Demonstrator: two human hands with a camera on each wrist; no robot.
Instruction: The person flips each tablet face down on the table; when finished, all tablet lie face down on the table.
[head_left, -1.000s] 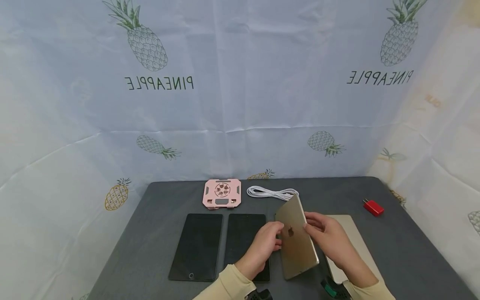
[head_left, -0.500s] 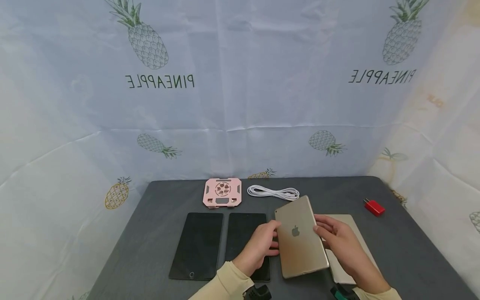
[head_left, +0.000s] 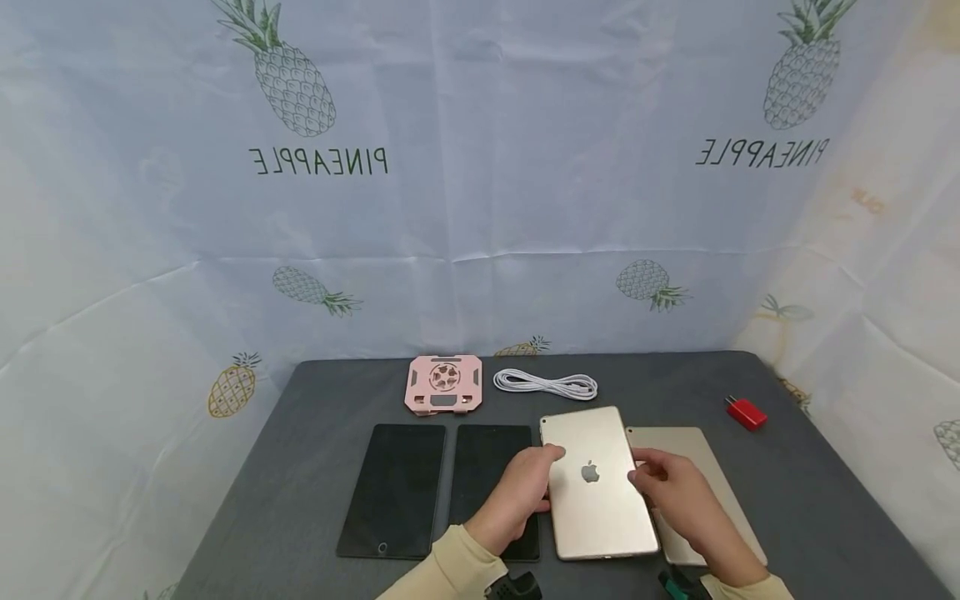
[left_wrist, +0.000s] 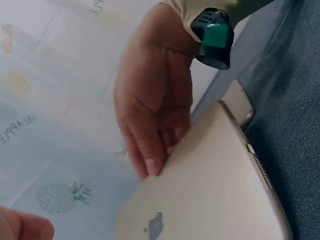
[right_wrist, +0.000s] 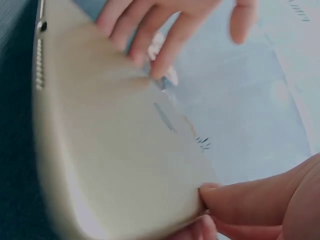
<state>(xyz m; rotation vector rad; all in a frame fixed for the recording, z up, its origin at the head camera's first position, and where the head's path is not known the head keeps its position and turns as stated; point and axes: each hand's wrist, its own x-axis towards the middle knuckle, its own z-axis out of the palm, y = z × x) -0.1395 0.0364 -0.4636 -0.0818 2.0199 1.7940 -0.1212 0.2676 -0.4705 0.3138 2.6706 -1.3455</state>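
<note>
A gold tablet [head_left: 600, 492] leans low over the table, its back with the apple logo facing up. My right hand [head_left: 678, 492] pinches its right edge between thumb and fingers, as the right wrist view also shows close up. On the other side, my left hand [head_left: 517, 492] is at the tablet's left edge. Its fingers [right_wrist: 142, 32] are stretched out along that edge, and the thumb stands apart from the back. Beneath my right hand lies a second gold tablet [head_left: 705, 467], back up. Under my left forearm and hand a black-screened tablet [head_left: 487, 462] is partly hidden.
Another black-screened tablet [head_left: 393, 492] lies at the left. Behind stand a pink square case-like device with a round grille [head_left: 445, 386] and a coiled white cable [head_left: 546, 384]. A red plug adapter [head_left: 747, 414] sits far right on the dark grey table [head_left: 285, 467].
The gold tablet has turned from nearly upright on edge to lying much flatter, back up, and its top has come nearer. Both hands have stayed at its sides.
</note>
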